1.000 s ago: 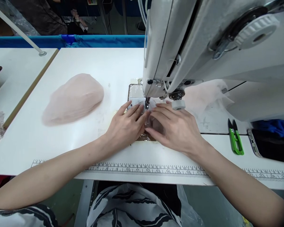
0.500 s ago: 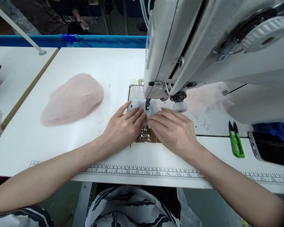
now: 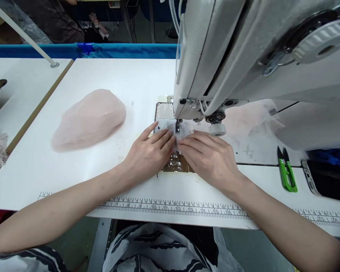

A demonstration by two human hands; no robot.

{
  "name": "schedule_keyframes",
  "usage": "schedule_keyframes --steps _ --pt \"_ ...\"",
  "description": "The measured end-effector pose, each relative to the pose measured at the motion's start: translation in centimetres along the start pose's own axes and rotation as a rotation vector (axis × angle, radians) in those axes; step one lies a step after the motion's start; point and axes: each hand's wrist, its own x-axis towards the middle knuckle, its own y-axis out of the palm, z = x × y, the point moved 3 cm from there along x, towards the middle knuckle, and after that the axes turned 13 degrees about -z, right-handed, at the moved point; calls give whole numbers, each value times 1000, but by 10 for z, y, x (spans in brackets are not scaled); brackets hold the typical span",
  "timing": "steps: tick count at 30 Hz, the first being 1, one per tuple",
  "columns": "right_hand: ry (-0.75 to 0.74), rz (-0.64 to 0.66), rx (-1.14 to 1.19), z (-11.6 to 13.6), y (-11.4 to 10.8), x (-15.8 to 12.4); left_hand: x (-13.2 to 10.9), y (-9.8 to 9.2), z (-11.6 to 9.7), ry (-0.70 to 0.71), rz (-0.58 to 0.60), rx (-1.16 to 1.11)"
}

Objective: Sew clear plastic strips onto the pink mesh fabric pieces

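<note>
Cloth (image 3: 184,131): sheer, rumpled, right at the foot (image 3: 178,125); can't tell how much is under.
Left hand (image 3: 150,151): foot's 8 o'clock, palm down, fingers fanned; can't tell if pinching.
Right hand (image 3: 209,155): 4 o'clock, fingers bent together at cloth edge; grip hidden.
Tension: even both sides, light; sheer stuff likely puckers.
Fingertips: best clear of foot.
Pile (image 3: 90,119): 9 o'clock, well apart.

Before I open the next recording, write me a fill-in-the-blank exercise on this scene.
1. The bare left hand and bare right hand touch sheer pale fabric at the white metal ____ machine.
2. The rounded pale-pink fabric pile lies nearer the ____ hand.
3. Green-handled snips lie beside a black-screened ____.
Missing words: sewing; left; phone.
</note>
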Motion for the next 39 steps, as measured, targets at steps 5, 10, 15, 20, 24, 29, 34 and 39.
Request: schedule_keyframes --steps 5,10,15,20,24,29,34,39 --pt "10 -1 -20 -1 1 1 1 0 0 -7 2 2" --pt "28 24 -43 -3 2 2 1 2 2 -25 3 5" --pt "56 48 -38 -5 3 3 1 3 5 -34 -12 -9" --pt "92 30 -22 -5 3 1 0 1 3 -27 -29 -39" --pt "107 42 -2 -4 3 -2 -1 1 4 -31 -36 -38" --pt "97 48 -13 -4 1 -2 -1 5 9 -66 -28 -50" --pt "112 77 -13 -5 3 0 0 11 15 -109 2 -52" --pt "120 108 -20 -8 5 1 1 14 17 -125 10 -43"
